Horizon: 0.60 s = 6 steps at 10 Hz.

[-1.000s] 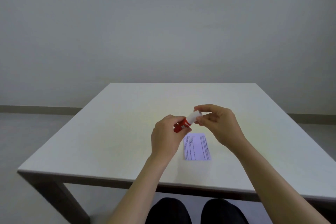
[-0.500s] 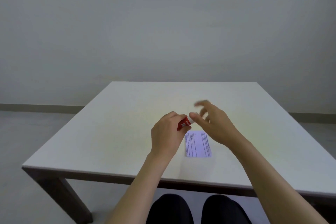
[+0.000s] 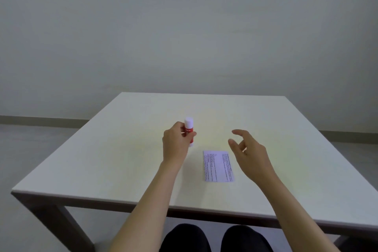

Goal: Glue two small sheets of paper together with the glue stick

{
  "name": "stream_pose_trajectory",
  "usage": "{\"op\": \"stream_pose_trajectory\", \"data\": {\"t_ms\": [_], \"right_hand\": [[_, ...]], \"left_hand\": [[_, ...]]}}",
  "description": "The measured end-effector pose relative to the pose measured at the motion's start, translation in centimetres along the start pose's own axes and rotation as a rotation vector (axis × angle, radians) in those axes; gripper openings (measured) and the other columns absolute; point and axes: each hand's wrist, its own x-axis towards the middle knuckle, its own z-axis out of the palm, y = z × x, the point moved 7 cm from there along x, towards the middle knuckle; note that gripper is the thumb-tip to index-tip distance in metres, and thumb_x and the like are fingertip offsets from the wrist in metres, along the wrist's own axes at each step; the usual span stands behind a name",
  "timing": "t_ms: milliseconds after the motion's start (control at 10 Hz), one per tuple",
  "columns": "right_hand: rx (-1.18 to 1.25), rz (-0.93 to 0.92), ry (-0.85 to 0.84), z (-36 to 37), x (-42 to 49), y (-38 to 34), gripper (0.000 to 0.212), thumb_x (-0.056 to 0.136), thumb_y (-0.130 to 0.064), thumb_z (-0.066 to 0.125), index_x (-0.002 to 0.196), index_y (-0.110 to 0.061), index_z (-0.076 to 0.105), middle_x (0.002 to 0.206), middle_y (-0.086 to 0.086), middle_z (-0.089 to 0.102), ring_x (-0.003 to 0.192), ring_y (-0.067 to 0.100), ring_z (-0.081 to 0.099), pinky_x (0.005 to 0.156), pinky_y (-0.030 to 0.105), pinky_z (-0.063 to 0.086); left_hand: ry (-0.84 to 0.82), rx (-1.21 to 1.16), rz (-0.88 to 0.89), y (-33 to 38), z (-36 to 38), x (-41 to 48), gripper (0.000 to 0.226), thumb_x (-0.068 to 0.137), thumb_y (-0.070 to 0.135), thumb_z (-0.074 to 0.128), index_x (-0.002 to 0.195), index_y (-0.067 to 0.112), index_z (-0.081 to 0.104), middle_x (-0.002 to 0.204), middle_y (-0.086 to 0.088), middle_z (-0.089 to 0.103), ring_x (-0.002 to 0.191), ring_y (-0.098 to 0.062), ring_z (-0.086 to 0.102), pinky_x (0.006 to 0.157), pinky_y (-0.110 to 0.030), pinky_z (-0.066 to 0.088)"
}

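A red glue stick (image 3: 189, 130) with a white cap stands upright on the white table (image 3: 122, 149), left of centre. My left hand (image 3: 176, 143) is wrapped around its red body from the near side. A small printed sheet of paper (image 3: 218, 166) lies flat on the table to the right of that hand. Only one sheet outline shows; I cannot tell whether another lies under it. My right hand (image 3: 248, 152) hovers just right of the paper's far corner, fingers apart and curled, holding nothing.
The table's near edge (image 3: 143, 204) runs across the lower part of the view, with my knees (image 3: 206, 237) below it. A plain grey wall stands behind the table's far edge.
My right hand has let go of the white cap end and drawn away to the right. My left hand has carried the glue stick left and stood it upright on the table.
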Motion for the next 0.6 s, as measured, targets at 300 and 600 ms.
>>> {"op": "stream_pose_trajectory", "data": {"t_ms": [300, 600], "right_hand": [[0.049, 0.034, -0.124, 2.3, -1.9, 2.4, 0.051, 0.091, -0.035, 0.054, 0.138, -0.031, 0.034, 0.078, -0.010, 0.056, 0.068, 0.001, 0.054, 0.056, 0.014, 0.035], [0.054, 0.002, -0.167, 3.0, -1.7, 1.9, 0.052, 0.091, -0.035, 0.053, 0.138, -0.031, 0.033, 0.075, -0.009, 0.056, 0.068, 0.002, 0.054, 0.061, 0.014, 0.039]], "left_hand": [[0.012, 0.007, -0.081, -3.3, 2.4, 1.9, 0.011, 0.079, 0.020, 0.066, 0.083, 0.011, 0.062, 0.073, -0.001, 0.071, 0.072, -0.022, 0.063, 0.060, -0.028, 0.040], [-0.135, 0.197, -0.130, -5.3, 3.6, 1.2, 0.059, 0.075, 0.029, 0.071, 0.129, 0.018, 0.049, 0.117, -0.001, 0.067, 0.098, -0.022, 0.061, 0.075, -0.031, 0.047]]}}
